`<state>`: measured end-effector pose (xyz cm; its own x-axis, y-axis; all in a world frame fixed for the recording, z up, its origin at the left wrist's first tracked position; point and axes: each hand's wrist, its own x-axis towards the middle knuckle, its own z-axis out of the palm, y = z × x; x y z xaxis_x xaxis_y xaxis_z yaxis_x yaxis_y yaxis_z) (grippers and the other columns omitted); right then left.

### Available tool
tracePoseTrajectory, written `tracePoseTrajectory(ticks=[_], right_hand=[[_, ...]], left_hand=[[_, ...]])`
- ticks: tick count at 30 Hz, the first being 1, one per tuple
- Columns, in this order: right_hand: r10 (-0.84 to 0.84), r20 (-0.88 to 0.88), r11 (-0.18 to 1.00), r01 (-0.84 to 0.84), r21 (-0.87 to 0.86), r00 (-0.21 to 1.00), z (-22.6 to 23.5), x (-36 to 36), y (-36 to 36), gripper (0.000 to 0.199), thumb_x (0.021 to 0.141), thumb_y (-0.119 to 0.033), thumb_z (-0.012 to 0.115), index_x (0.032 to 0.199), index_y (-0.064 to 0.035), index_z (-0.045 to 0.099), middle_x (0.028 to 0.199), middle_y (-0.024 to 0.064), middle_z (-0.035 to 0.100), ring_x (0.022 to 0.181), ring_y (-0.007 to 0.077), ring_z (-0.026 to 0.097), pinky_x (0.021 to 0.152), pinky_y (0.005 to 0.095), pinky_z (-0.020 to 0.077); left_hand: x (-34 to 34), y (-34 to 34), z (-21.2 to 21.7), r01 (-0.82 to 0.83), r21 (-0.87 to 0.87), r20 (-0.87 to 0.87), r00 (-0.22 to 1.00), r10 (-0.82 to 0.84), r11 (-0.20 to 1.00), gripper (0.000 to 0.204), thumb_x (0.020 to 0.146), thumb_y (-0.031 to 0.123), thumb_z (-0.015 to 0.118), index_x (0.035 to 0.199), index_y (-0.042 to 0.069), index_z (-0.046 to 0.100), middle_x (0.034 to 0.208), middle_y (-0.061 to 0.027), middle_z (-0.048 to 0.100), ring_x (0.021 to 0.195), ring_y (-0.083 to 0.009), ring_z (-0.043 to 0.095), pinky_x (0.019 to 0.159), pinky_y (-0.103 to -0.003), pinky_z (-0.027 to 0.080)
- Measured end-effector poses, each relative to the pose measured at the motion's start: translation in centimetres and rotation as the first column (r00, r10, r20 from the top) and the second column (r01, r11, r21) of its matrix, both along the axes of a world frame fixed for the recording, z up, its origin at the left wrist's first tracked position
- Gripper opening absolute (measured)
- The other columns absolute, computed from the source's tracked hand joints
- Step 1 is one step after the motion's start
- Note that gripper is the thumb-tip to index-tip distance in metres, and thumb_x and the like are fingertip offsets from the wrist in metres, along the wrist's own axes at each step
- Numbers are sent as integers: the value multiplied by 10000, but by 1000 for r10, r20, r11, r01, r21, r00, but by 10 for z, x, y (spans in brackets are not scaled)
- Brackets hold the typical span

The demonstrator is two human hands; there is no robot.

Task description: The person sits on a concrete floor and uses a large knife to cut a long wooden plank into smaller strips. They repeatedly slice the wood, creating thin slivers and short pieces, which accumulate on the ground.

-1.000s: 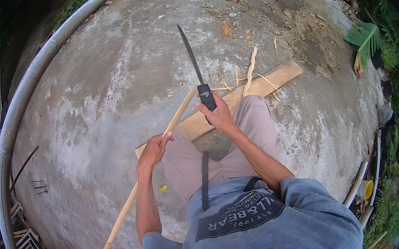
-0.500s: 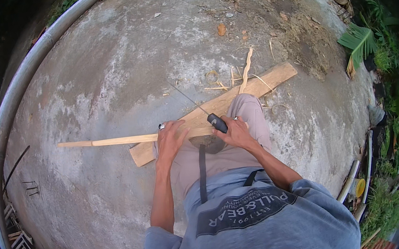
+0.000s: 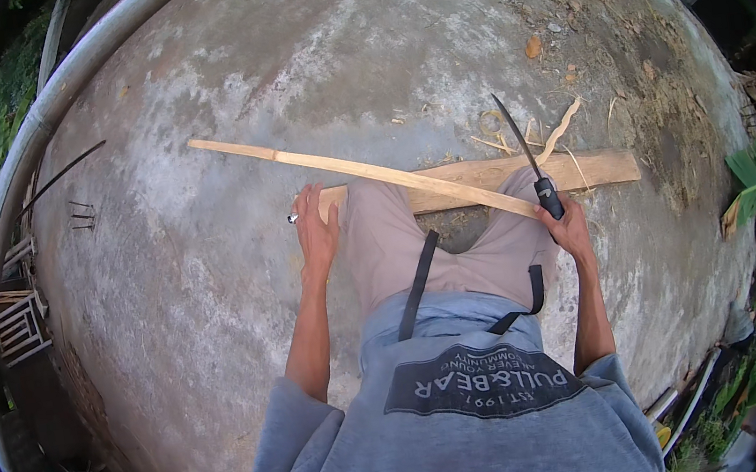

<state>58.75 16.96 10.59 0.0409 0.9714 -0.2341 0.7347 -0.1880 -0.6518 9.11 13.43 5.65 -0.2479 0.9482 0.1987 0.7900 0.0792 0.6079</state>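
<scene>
Two things share the fingers of your right hand [image 3: 568,226], just on the near side of the plank [image 3: 484,173]: they are clamped around the black-handled knife [image 3: 526,152], and they appear to pinch the near end of the wooden strip [image 3: 380,172] too. The blade points away from you, reaching past the plank's far edge. Your left hand [image 3: 316,229] holds nothing; its fingers are slightly apart by the plank's left end, though whether they touch it, you cannot tell from here. From the right fingers, the strip slants across your trousers [image 3: 378,236] and over the plank, its far tip beyond the plank's left end. You seem to be between cuts, repositioning the strip for shaving; the next move likely calls for steadying it with the left fingers, clear of the edge. Pale curled shavings [image 3: 563,125] lie along the plank's far side, on the concrete floor [image 3: 216,303].
</scene>
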Motion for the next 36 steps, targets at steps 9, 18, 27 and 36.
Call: tracePoseTrajectory(ticks=[9,18,27,36], right_hand=[[68,-152,996,-76,-49,986,15,32,35,539,855,-401,786,1104,67,691,908,179,674,800,253,625,759,407,508],[-286,-427,766,472,436,858,-2,-1,25,372,967,-318,752,1131,2,656,923,58,668,866,183,684,757,357,542],[-481,-735,725,688,-27,478,-20,15,16,358,981,-394,732,993,-66,587,801,32,602,573,158,627,521,311,485],[-547,-512,836,459,-299,663,-75,64,4,402,1011,-441,688,1156,-78,596,874,28,652,741,115,651,708,316,569]], left_hand=[[-32,19,18,218,-305,-244,923,-297,927,552,877,342,807,1387,184,669,1158,-99,661,1171,-335,589,1045,-529,403],[-42,-39,10,-80,-50,-132,989,73,995,461,826,298,869,1240,122,775,887,-112,626,907,-305,597,833,-442,445],[-71,-25,-8,-312,-52,29,949,313,949,496,839,307,882,1254,64,763,940,-172,711,892,-308,680,837,-434,517],[-62,-21,-80,-113,-276,284,939,194,954,446,903,252,837,1279,34,742,1131,-174,757,1044,-244,705,951,-354,527]])
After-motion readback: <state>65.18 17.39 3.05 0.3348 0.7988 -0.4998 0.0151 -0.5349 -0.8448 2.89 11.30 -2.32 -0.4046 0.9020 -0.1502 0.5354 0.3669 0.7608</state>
